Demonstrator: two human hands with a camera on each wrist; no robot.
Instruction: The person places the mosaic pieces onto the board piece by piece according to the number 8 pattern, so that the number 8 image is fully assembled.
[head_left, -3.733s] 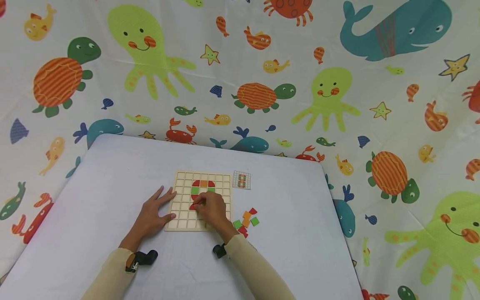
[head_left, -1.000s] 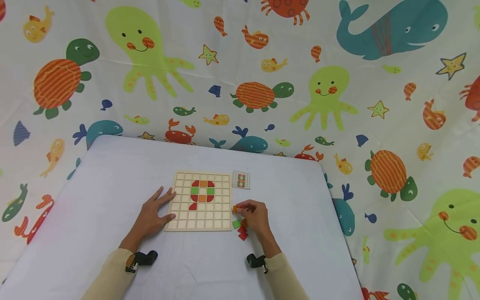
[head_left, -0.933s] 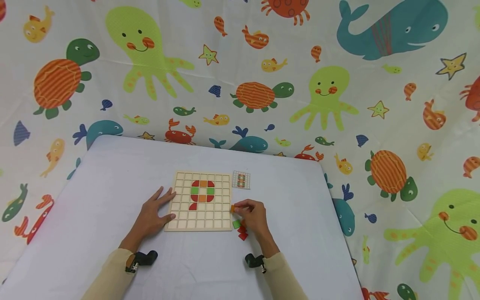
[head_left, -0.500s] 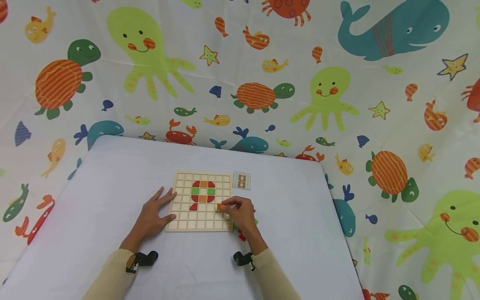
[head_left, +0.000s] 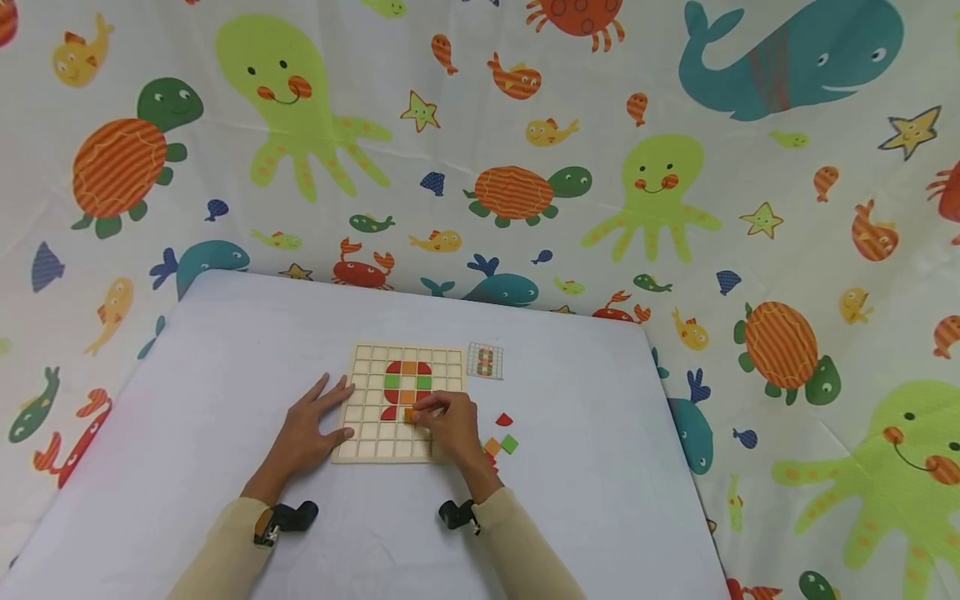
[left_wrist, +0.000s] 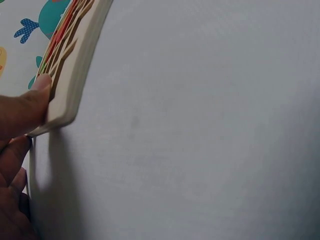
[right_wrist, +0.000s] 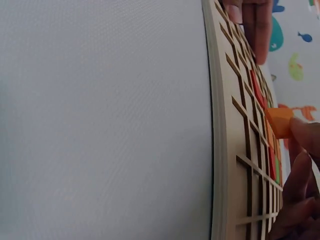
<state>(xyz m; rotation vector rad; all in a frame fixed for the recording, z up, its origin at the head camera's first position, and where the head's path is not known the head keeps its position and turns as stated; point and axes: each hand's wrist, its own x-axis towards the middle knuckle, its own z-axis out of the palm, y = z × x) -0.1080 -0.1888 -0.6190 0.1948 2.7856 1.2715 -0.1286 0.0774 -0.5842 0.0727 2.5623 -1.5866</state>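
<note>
My right hand (head_left: pixel 454 427) pinches an orange square tile (head_left: pixel 408 415) between thumb and fingertips, close over the wooden grid board (head_left: pixel 363 452). In the right wrist view the orange tile (right_wrist: pixel 280 123) is tilted above the grid's slots. Just left of it, a red quarter-round tile (head_left: pixel 388 413) sits in a cell. Farther up the board lies a ring of red, orange and green tiles (head_left: pixel 392 382), partly covered by my right hand. My left hand (head_left: pixel 303 427) rests at the board's left edge with fingers spread; its thumb (left_wrist: pixel 37 102) lies on the frame near a corner.
Loose tiles lie on the white table (head_left: pixel 600 467) right of the board, among them a red quarter-round (head_left: pixel 504 420) and a green square (head_left: pixel 509 444); my right wrist hides some. A small pattern card (head_left: pixel 485 362) lies by the board's upper right. A printed cloth (head_left: pixel 510 92) hangs behind.
My right hand left the red quarter-round tile in its cell, picked up an orange tile from the loose ones and carried it left over the board. My left hand has stayed put.
</note>
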